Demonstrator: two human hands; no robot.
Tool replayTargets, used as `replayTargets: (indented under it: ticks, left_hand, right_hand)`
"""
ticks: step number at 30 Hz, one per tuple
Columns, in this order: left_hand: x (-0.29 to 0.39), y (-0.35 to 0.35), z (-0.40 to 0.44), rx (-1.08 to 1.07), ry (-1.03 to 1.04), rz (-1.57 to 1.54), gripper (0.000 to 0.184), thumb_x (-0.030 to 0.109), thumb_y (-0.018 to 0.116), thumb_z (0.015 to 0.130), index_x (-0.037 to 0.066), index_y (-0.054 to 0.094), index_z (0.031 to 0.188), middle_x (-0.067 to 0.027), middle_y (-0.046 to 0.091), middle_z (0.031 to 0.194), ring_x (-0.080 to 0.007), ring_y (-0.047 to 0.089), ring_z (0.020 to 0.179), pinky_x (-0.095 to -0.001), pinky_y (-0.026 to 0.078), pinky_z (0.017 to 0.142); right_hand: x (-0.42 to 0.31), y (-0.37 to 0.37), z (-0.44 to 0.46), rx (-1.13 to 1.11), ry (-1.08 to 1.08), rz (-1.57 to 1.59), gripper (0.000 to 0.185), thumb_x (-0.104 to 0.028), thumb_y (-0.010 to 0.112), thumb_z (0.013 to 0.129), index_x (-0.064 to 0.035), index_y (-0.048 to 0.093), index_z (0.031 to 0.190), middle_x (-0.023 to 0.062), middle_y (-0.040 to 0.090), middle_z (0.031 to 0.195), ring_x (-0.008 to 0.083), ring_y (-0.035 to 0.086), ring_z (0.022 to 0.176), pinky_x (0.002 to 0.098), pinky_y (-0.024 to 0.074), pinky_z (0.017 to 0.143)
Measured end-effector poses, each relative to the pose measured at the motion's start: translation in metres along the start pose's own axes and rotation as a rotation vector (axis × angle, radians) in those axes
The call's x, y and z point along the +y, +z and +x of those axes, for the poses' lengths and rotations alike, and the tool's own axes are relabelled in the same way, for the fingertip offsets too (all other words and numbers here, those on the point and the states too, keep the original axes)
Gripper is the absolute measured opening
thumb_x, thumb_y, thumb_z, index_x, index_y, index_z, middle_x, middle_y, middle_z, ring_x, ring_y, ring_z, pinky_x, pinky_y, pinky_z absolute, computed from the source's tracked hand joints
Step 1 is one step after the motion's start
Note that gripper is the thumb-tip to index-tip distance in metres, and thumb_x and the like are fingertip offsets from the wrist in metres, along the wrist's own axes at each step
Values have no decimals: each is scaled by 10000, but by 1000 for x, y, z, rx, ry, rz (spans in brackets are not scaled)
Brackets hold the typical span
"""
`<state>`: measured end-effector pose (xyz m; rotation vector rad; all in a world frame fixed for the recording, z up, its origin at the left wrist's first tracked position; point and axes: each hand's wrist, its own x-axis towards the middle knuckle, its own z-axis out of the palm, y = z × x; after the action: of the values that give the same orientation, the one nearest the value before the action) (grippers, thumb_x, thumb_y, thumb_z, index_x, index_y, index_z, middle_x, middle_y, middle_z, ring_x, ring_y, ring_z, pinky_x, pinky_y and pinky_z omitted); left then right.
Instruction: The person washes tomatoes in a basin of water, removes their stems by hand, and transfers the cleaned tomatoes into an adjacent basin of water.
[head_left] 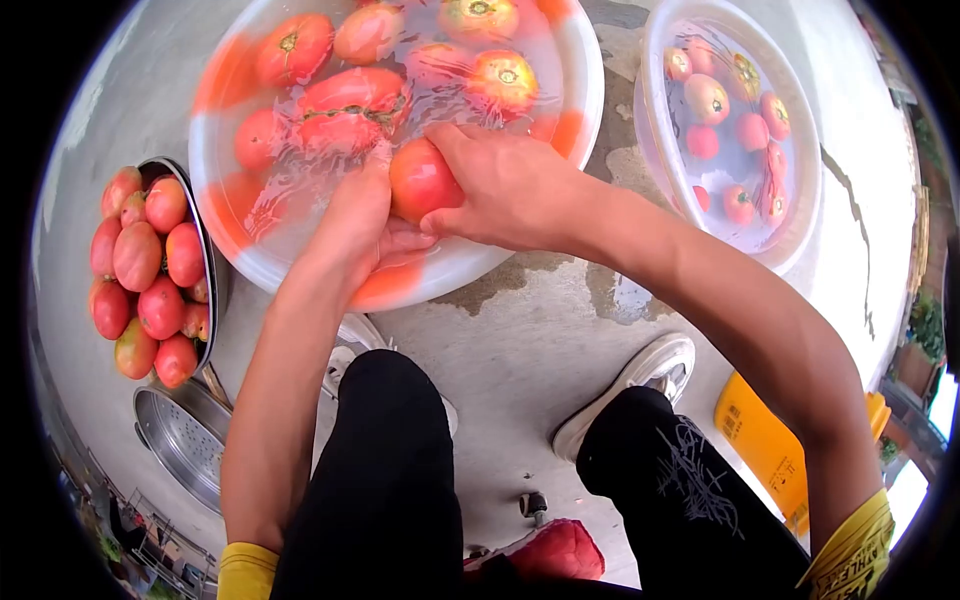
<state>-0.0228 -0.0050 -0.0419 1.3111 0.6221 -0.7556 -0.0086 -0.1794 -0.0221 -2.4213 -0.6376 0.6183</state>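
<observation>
Between my two hands is a red tomato (424, 181), held over the near side of a large white and orange basin (597, 60) of water. My right hand (505, 185) wraps the tomato from the right, thumb below and fingers above. From the left, my left hand (372, 205) presses against it, with its fingers partly hidden under the tomato. Several more tomatoes float in the basin, among them a large creased tomato (350, 108) just beyond my left hand and a yellowish-red tomato (503, 82) beyond my right hand.
A smaller white tub (650, 150) of water with several tomatoes stands at the right. To the left, a metal bowl (214, 270) is heaped with tomatoes above a perforated steel pan (180, 440). A yellow crate (762, 440) sits by my right leg. Wet patches mark the concrete floor.
</observation>
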Motion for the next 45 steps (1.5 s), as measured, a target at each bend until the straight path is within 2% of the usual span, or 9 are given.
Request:
replayTargets:
  ticks: [5,7,16,23,28,32,34,41,45]
  left_hand:
    - [-4,-13,7,-26,-40,13,494,444,296,1052,16,520,1160,-142,650,913,-204,651,659,-349,547,578]
    - [-4,-19,9,-248,-45,-107,445,451,356,1044,78,533,1211,-59,653,920,-128,630,642,-292,535,533]
    - [0,-1,-4,-104,57,-193,430,450,390,1038,104,526,1253,-60,644,1007,-150,652,780,-300,558,630]
    - [-5,-17,1,-189,33,-154,483,436,310,1049,46,503,1259,-126,637,1082,-216,669,899,-342,563,661]
    - [1,-4,-5,-67,90,-207,488,489,392,1022,90,500,1280,-99,636,1106,-197,662,906,-323,552,650]
    - [3,-6,-4,-120,161,-175,446,488,447,1010,134,487,1277,-71,652,1062,-199,671,871,-298,544,589]
    - [1,-16,0,-260,93,-146,475,510,437,1003,122,510,1268,-69,624,1153,-173,638,953,-304,529,643]
    - [-3,-6,2,-99,56,-132,485,511,442,998,97,519,1239,-81,649,1081,-195,657,867,-305,506,617]
    - [-3,-7,1,-74,-32,-140,439,466,368,1022,95,510,1209,-114,655,1010,-194,661,734,-284,467,490]
  right_hand:
    - [-8,-6,11,-114,60,-34,824,-507,756,741,6,434,1300,239,625,1161,387,617,1086,467,492,909]
    - [-12,-7,13,-113,132,-78,781,-565,720,747,30,489,1196,219,663,1081,329,658,1043,405,534,850]
    - [-14,-2,14,-41,136,-249,850,-741,567,788,63,556,1062,210,700,888,293,715,844,388,563,672]
    - [3,6,14,71,43,-54,719,-650,593,846,-30,565,1208,216,684,892,359,689,856,436,545,726]
    - [10,-15,21,-166,102,364,555,-497,541,962,-123,525,1373,83,642,1034,178,621,869,311,529,739]
    - [15,-26,22,-260,163,507,568,-457,546,956,-125,482,1413,123,678,1082,211,649,862,345,526,776]
    - [18,-29,24,-367,107,579,600,-470,547,973,-153,432,1468,46,633,1038,136,581,877,278,516,740]
    - [5,5,25,-94,11,196,534,-482,480,984,-101,503,1357,172,649,1171,284,649,997,353,533,784]
    - [7,14,36,-52,127,-47,437,-430,418,997,-80,548,1223,229,651,1030,391,625,1003,454,517,818]
